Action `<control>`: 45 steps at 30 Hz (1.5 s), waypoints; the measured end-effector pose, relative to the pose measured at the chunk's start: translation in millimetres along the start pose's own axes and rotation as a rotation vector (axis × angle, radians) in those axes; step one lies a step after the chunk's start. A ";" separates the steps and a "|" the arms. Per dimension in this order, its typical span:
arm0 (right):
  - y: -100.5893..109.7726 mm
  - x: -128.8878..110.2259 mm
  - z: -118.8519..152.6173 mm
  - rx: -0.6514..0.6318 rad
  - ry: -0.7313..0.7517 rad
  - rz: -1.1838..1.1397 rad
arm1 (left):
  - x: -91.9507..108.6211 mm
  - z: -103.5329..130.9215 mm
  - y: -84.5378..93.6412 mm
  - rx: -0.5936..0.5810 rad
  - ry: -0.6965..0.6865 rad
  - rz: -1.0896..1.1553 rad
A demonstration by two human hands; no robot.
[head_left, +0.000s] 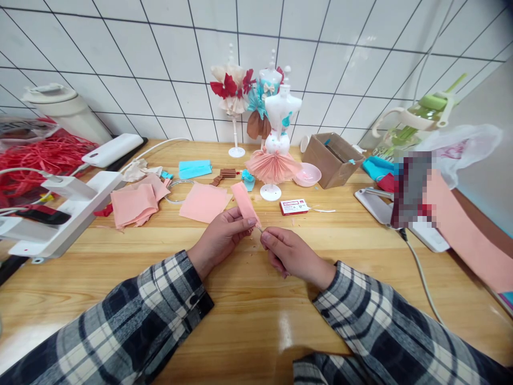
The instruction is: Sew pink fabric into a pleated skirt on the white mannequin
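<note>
A folded strip of pink crepe paper (244, 200) is pinched between the thumb and fingers of my left hand (224, 235), its far end pointing up and to the left. My right hand (294, 254) is closed around a thin metal-tipped tool (259, 229); most of it is hidden, so its kind is unclear. The tip meets the strip's near end beside my left thumb. Just beyond lies a flat pink paper square (205, 202). Behind my hands stands a small white dress form (278, 115) with a pleated pink paper skirt (274, 167).
Left are stacked pink paper (136, 206) and a power strip (72, 214). Behind lie folded blue paper (195, 169), a pink bowl (308, 175), a cardboard box (332, 160) and a small red-and-white box (294, 207). A phone stand (374, 206) and pink paper roll (468, 235) are right.
</note>
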State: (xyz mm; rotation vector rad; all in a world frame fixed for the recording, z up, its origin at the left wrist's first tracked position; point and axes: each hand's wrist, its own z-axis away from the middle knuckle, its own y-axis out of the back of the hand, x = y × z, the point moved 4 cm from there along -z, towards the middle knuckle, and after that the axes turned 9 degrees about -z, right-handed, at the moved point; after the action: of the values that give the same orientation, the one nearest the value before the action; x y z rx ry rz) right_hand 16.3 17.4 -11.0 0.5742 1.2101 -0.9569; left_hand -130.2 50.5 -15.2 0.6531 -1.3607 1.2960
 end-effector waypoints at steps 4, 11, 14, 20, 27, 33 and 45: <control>0.4 0.6 0.3 0.000 -0.014 0.001 | 0.3 0.0 -0.3 -0.006 -0.001 -0.001; 2.2 1.5 -0.2 0.006 -0.013 0.010 | 0.1 0.1 0.7 0.003 0.005 0.014; 1.7 0.7 -0.6 0.002 -0.016 -0.006 | -0.6 -0.1 1.3 0.001 0.003 0.012; 2.1 2.0 -1.2 0.003 -0.012 -0.016 | 0.1 0.4 0.7 -0.001 0.000 -0.006; 1.1 1.1 0.4 -0.007 -0.005 0.000 | -0.3 0.5 0.2 0.010 0.001 -0.022; 1.0 0.4 -0.3 -0.009 -0.006 0.008 | 1.2 1.0 -1.2 0.016 0.008 -0.017; 0.9 5.9 0.1 0.028 0.008 0.019 | 2.4 2.2 1.5 0.098 0.006 0.035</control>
State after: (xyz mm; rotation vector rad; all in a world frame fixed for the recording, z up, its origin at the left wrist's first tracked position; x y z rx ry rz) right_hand 17.4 16.1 -16.7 0.6108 1.1982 -0.9576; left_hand -132.9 49.5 -13.1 0.6944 -1.3153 1.3980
